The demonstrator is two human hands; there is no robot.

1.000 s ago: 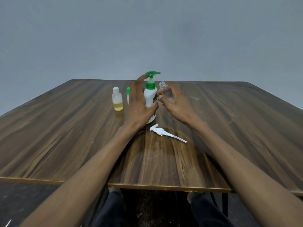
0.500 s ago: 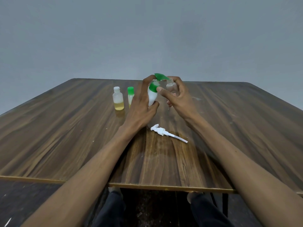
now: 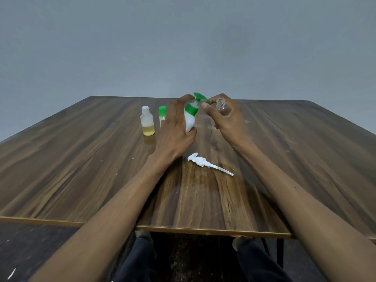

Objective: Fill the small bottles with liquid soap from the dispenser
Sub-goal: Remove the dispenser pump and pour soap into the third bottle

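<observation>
Tilted further toward 2 o'clock, the dispenser point(image 3: 190, 119) sits gripped in the left hand point(image 3: 175, 129); the right hand point(image 3: 225, 121) clasps an empty bottle point(image 3: 222, 107). Soap could miss its narrow mouth.

A loose white pump head point(image 3: 205, 162) lies on the wooden table point(image 3: 81, 159) before a grey wall point(image 3: 183, 41).

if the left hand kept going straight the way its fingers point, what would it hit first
Probably nothing: the left hand grips the tilted soap dispenser with fingers pointing up and away over the table. The way beyond looks free, though depth is unclear.
</observation>
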